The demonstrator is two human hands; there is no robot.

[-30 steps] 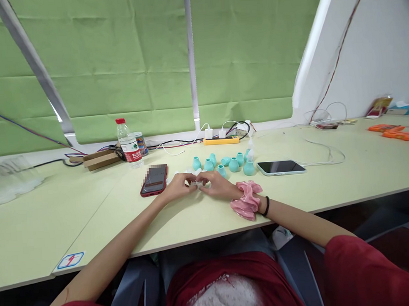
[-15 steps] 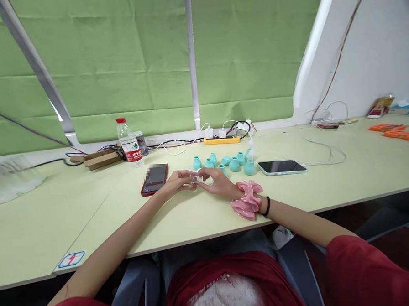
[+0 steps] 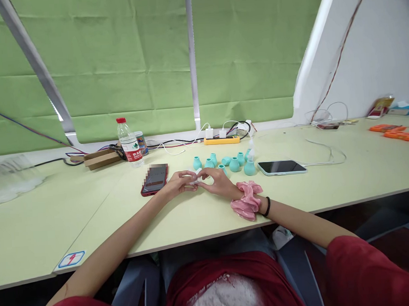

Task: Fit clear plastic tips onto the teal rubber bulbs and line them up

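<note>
My left hand and my right hand meet above the table, both with fingers pinched on a small whitish, translucent piece. Fingers cover part of that piece, so its exact kind cannot be told. Just beyond my hands stand several small turquoise bulbs with open necks; one of them lies on its side. At their right end, a turquoise bulb has a clear, pointed nozzle rising at it. A pink scrunchie and a dark bracelet circle my right wrist.
A red-cased phone lies left of my hands, another phone to the right. Farther back are a water bottle, a can, a cardboard box and a yellow power strip with cables. Orange objects lie far right.
The whitish piece has shifted a little between my fingertips, and more of it shows above them. Another person's hand at the far right edge has mostly left the view.
</note>
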